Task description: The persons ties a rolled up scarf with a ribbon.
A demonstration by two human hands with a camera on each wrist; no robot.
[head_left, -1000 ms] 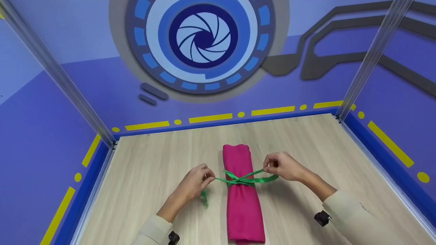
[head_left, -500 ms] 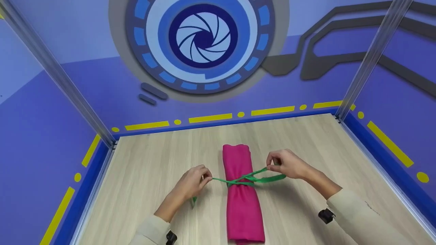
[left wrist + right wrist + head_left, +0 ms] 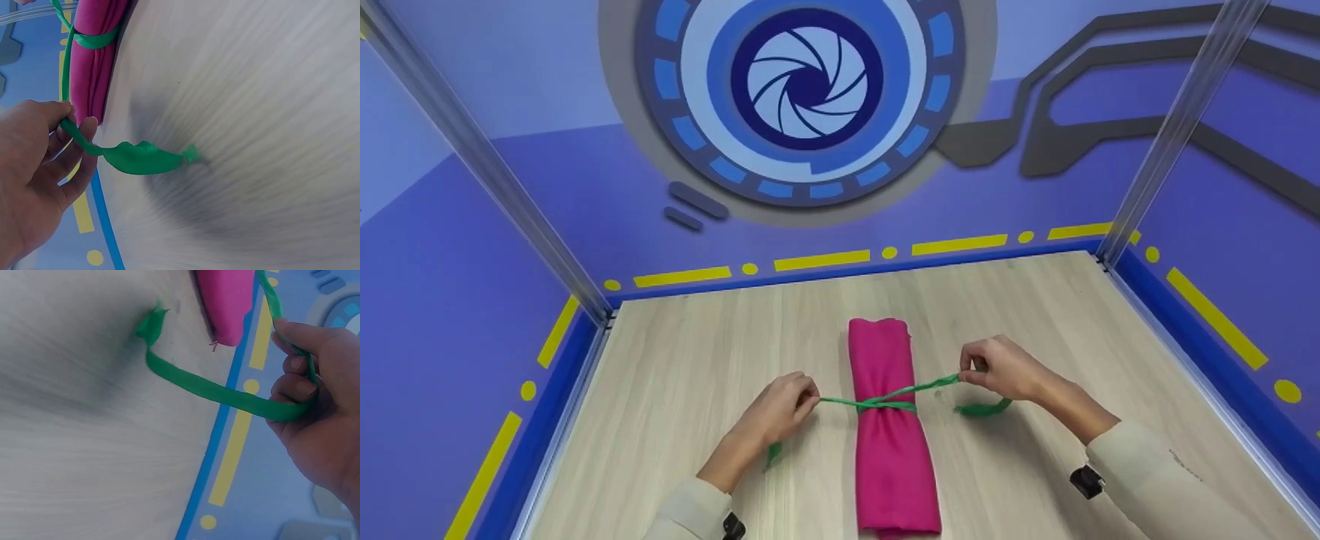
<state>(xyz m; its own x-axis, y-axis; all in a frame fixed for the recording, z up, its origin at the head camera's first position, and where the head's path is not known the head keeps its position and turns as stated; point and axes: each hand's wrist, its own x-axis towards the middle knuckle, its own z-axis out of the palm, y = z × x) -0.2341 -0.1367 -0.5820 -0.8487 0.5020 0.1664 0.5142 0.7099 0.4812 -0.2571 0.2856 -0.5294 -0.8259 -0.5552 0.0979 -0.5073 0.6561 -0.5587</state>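
Observation:
A rolled magenta cloth lies lengthwise on the table, cinched at its middle by a green ribbon. To its left, my left hand pinches one end of the ribbon between thumb and fingertips. Past those fingers a loose ribbon tail hangs down, as the left wrist view shows. My right hand pinches the other end, right of the cloth and slightly higher. Its ribbon tail loops through the curled fingers and trails off. Both ribbon lengths are stretched taut from the crossing on top of the cloth.
The light wood-grain table is enclosed by blue printed panels at the back and both sides. Metal posts stand at the back corners. A small black device sits at each sleeve cuff.
Both hands have moved apart, the right one further right. The ribbon has tightened across the cloth, and the loop on the right has pulled out into a loose hanging tail.

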